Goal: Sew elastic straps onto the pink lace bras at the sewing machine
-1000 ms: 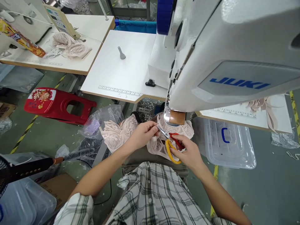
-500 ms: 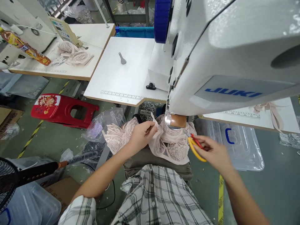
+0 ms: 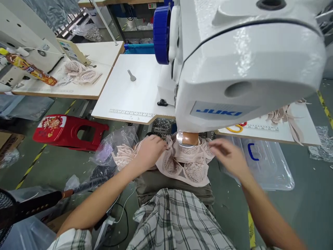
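A pale pink lace garment (image 3: 187, 166) lies on my lap under the head of a white JUKI sewing machine (image 3: 234, 69). My left hand (image 3: 151, 151) grips the lace at its left side, fingers closed on the fabric. My right hand (image 3: 229, 156) hovers beside the garment's right edge, blurred by motion, fingers loosely apart and holding nothing I can see. The yellow and red scissors (image 3: 235, 128) lie on the white machine table (image 3: 265, 130) to the right, partly hidden under the machine head.
A clear plastic bin with a blue handle (image 3: 262, 166) sits on the floor at right. A red stool (image 3: 69, 130) stands at left. More pink lace pieces (image 3: 80, 73) lie on a neighbouring table. Pink straps (image 3: 286, 116) rest on the right table. A plastic bag (image 3: 114, 142) lies beside my left knee.
My right hand carried the scissors away from the lace, left them on the table at right, and came back empty toward the garment. My left hand kept hold of the lace.
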`<move>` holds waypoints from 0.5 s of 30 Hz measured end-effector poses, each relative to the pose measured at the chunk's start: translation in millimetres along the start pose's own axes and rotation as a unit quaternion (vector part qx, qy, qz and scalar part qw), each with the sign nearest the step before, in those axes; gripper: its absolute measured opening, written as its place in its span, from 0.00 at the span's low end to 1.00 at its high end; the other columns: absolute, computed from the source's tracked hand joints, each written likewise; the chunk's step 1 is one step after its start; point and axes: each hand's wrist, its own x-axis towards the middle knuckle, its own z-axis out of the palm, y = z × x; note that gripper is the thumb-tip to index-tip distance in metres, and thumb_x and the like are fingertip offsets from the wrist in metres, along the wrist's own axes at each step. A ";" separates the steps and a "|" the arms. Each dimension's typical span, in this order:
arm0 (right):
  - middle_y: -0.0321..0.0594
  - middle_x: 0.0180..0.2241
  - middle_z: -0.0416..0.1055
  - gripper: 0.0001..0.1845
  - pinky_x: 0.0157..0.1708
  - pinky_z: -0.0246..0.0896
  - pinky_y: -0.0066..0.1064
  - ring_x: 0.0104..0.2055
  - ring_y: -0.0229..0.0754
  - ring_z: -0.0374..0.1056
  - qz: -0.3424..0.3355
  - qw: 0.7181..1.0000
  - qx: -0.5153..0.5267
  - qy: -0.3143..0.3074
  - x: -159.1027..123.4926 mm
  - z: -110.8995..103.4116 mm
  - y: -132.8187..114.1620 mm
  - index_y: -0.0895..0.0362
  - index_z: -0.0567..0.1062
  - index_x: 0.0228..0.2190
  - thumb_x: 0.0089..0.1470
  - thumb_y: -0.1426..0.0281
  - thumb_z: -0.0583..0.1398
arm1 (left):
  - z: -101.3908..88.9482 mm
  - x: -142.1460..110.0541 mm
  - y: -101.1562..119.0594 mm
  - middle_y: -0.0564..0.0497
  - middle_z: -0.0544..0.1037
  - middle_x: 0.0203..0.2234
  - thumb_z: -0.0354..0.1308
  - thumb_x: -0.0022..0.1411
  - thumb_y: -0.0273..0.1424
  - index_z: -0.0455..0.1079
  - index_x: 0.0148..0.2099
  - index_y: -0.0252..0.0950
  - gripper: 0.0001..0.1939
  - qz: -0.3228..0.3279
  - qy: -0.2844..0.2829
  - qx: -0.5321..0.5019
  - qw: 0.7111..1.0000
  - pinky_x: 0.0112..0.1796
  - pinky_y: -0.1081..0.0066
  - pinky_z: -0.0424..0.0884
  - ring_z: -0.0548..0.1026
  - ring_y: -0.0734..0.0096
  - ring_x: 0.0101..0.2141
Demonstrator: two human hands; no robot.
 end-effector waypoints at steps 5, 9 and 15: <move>0.50 0.50 0.75 0.32 0.52 0.69 0.45 0.52 0.53 0.72 -0.050 0.980 0.121 -0.149 -41.7 56.3 -35.8 0.55 0.75 0.50 0.54 0.45 0.60 | 27.6 -3.9 38.6 0.50 0.69 0.22 0.44 0.71 0.34 0.61 0.29 0.38 0.16 0.126 0.008 0.011 0.992 0.30 0.67 0.64 0.68 0.65 0.26; 0.47 0.42 0.77 0.31 0.45 0.72 0.41 0.45 0.50 0.74 0.046 0.969 0.240 -0.025 -41.4 68.3 -48.1 0.55 0.73 0.46 0.62 0.44 0.48 | 26.5 -1.3 74.4 0.55 0.62 0.19 0.43 0.71 0.38 0.55 0.28 0.40 0.17 0.084 0.017 -0.142 0.986 0.25 0.69 0.55 0.61 0.71 0.21; 0.32 0.20 0.66 0.15 0.23 0.62 0.28 0.22 0.37 0.63 0.145 0.945 0.281 0.080 -10.3 42.4 -64.2 0.53 0.65 0.25 0.56 0.57 0.59 | 23.2 4.1 91.0 0.56 0.62 0.18 0.39 0.72 0.41 0.52 0.26 0.40 0.21 -0.062 0.076 -0.326 0.940 0.24 0.71 0.56 0.61 0.74 0.20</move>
